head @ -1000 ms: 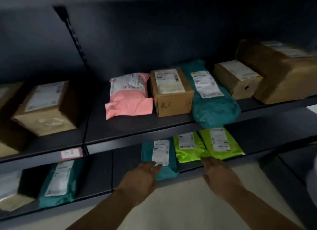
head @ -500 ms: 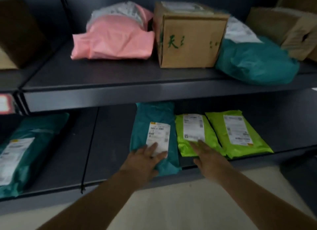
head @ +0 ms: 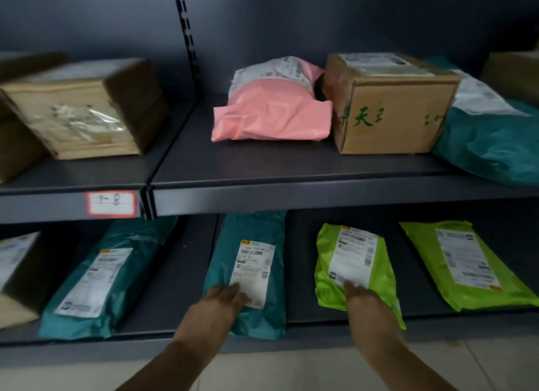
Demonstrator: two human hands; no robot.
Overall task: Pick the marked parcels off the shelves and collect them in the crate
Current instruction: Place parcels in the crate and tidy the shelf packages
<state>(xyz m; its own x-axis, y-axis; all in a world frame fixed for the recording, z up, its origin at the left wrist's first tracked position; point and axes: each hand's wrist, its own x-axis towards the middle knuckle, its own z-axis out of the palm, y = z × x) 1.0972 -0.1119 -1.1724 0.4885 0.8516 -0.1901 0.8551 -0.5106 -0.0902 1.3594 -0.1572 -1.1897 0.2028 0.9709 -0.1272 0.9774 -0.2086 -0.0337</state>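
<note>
On the lower shelf [head: 315, 317] lies a teal mailer bag [head: 250, 253] with a white label. My left hand [head: 217, 306] rests flat on its near end, fingers straight. To its right lies a lime-green mailer bag [head: 376, 274]; my right hand [head: 367, 303] rests on its near end with straight fingers. A second lime-green bag [head: 466, 262] lies further right. The crate is out of view.
The upper shelf [head: 291, 192] carries a pink bag [head: 271, 116], a cardboard box with green writing [head: 390, 111], a teal bag [head: 493, 140] and a taped brown box [head: 84, 108]. Another teal bag [head: 108, 277] lies lower left. A red-framed tag [head: 110, 203] marks the shelf edge.
The view has moved closer and to the left. Both hands have slid forward onto the bags, and the green bag now lies further apart from the teal one.
</note>
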